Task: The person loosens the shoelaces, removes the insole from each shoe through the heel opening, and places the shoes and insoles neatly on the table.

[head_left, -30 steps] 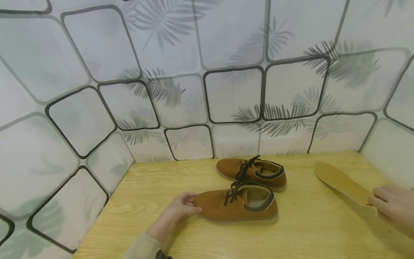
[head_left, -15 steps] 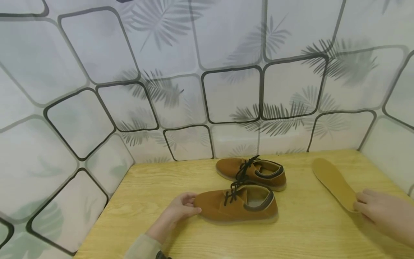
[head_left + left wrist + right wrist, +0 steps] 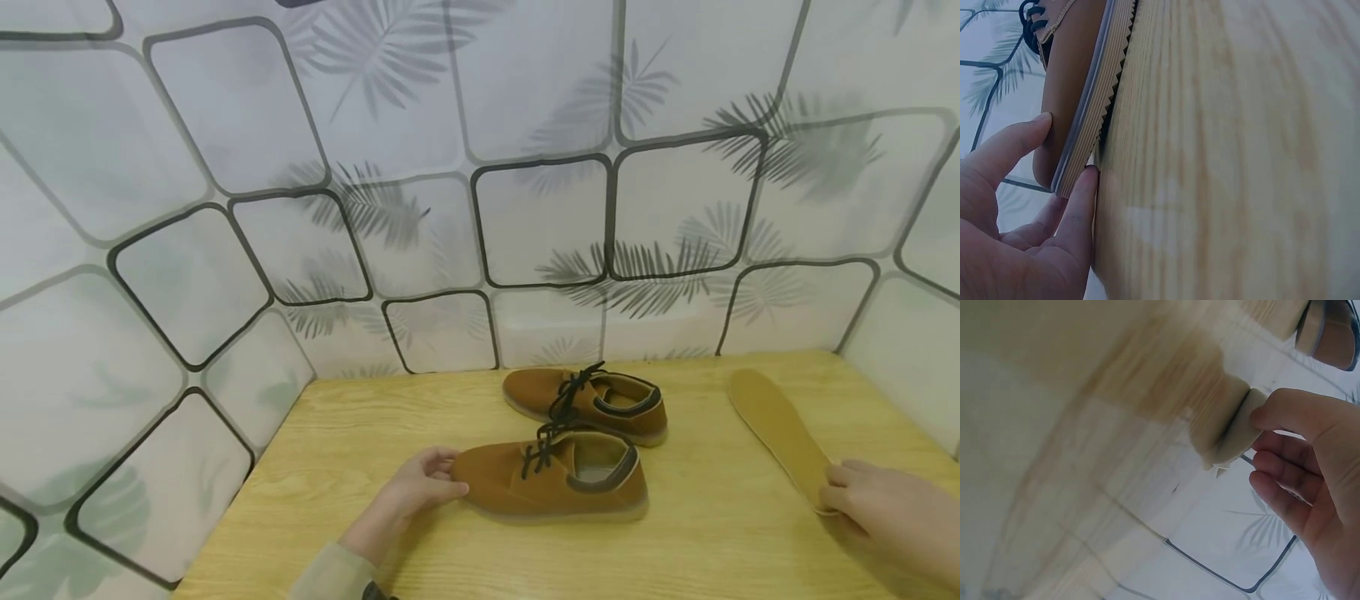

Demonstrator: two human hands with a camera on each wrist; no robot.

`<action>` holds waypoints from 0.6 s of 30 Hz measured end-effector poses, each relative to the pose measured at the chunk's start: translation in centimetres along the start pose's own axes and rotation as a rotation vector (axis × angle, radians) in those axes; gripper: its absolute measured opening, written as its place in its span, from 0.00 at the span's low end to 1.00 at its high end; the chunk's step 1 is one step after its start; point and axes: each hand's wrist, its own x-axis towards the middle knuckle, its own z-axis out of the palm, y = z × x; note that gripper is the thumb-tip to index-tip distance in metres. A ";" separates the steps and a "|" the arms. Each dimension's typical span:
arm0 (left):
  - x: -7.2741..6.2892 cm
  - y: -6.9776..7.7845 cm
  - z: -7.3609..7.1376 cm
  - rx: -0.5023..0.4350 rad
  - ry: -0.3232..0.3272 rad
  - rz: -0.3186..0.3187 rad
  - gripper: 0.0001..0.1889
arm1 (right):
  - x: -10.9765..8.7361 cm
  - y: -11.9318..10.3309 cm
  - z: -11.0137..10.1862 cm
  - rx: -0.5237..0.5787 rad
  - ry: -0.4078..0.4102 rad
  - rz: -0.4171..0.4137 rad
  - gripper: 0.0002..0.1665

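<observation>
Head view — left hand [image 3: 415, 482] grips front shoe [image 3: 551, 485] at toe, right hand [image 3: 892, 515] pinches insole [image 3: 777, 429] toward table's [image 3: 697, 542] right edge — rear shoe [image 3: 600, 414] by back edge.

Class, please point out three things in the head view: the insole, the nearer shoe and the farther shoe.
Insole [image 3: 783, 437]: head view, middle of its flat upper face.
Nearer shoe [image 3: 551, 490]: head view, its brown side.
Farther shoe [image 3: 586, 412]: head view, its side near the laces.

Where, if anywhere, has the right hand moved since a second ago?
Yes: the right hand moved left and nearer the wearer, judged against the yellow wood-grain table.
</observation>
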 end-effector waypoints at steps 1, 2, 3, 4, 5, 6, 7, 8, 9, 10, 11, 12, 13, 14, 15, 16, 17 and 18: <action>0.0 0.0 0.0 -0.004 0.005 -0.003 0.35 | 0.0 -0.1 0.0 0.001 -0.010 0.011 0.27; 0.0 0.0 0.1 -0.008 0.011 -0.008 0.35 | 0.0 -0.2 0.0 0.002 -0.008 0.017 0.28; 0.1 0.0 0.1 -0.012 0.016 -0.012 0.35 | 0.0 -0.2 0.0 0.006 -0.013 0.024 0.28; 0.1 0.0 0.1 -0.011 0.021 -0.012 0.35 | -0.1 -0.2 0.0 0.006 -0.013 0.022 0.27; 0.1 0.0 0.1 -0.013 0.022 -0.015 0.35 | -0.2 -0.1 0.1 0.007 -0.017 0.025 0.26; 0.1 0.0 0.1 -0.016 0.022 -0.018 0.35 | -0.3 -0.1 0.1 0.012 -0.023 0.025 0.25; 0.0 0.0 0.1 -0.017 0.021 -0.020 0.34 | -0.4 -0.1 0.2 0.012 -0.027 0.028 0.24; 0.0 0.0 0.1 -0.017 0.021 -0.020 0.34 | -0.5 -0.1 0.2 0.008 -0.037 0.035 0.23; 0.0 0.0 0.1 -0.016 0.020 -0.019 0.34 | -0.6 0.0 0.3 0.008 -0.048 0.041 0.22; 0.0 -0.1 0.1 -0.016 0.019 -0.019 0.34 | -0.6 0.0 0.3 0.007 -0.061 0.052 0.21; 0.0 -0.1 0.2 -0.017 0.021 -0.021 0.34 | -0.6 0.0 0.3 0.007 -0.075 0.067 0.22; 0.0 0.0 0.2 -0.016 0.022 -0.023 0.34 | -0.7 0.0 0.3 0.004 -0.075 0.075 0.23; 0.0 0.0 0.2 -0.015 0.025 -0.025 0.34 | -0.6 0.0 0.4 -0.002 -0.077 0.085 0.22; 0.0 0.0 0.2 -0.012 0.028 -0.024 0.34 | -0.6 0.0 0.4 -0.001 -0.088 0.098 0.22; 0.0 0.0 0.2 -0.010 0.030 -0.024 0.34 | -0.5 0.0 0.3 0.006 -0.096 0.112 0.22; 0.0 0.0 0.2 -0.009 0.033 -0.024 0.34 | -0.4 0.0 0.3 0.012 -0.117 0.129 0.21; 0.0 0.1 0.2 -0.007 0.035 -0.024 0.34 | -0.3 0.0 0.2 0.014 -0.125 0.140 0.21; 0.0 0.1 0.2 -0.005 0.035 -0.025 0.34 | -0.2 0.0 0.2 0.017 -0.148 0.156 0.21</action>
